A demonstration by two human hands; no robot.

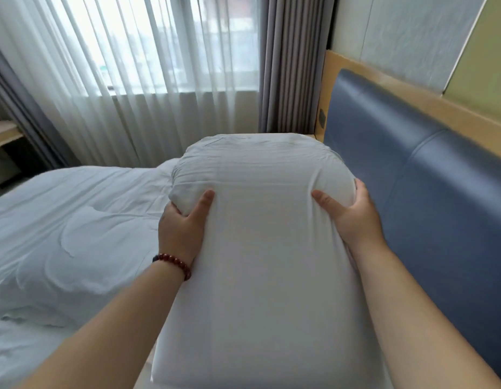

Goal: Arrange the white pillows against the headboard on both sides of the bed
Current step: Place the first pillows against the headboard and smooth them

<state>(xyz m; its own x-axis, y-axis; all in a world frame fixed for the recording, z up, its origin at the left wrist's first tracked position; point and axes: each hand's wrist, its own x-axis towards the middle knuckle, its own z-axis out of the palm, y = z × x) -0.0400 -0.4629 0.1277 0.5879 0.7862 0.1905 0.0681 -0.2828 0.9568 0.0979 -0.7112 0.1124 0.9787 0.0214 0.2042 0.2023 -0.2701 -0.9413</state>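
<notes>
A plump white pillow (266,234) fills the middle of the view, lying lengthwise beside the blue padded headboard (429,192) on its right. My left hand (184,226) grips the pillow's left side, thumb on top and fingers tucked under. My right hand (353,217) grips the right side the same way, between pillow and headboard. A red bead bracelet sits on my left wrist. Whether the pillow rests on the bed or is lifted is hidden. No second pillow shows.
A white rumpled duvet (69,226) covers the bed to the left. Sheer white curtains (131,80) and grey drapes (291,66) hang over the window beyond the bed. A wooden frame (406,94) borders the headboard. A wooden shelf (4,133) sits far left.
</notes>
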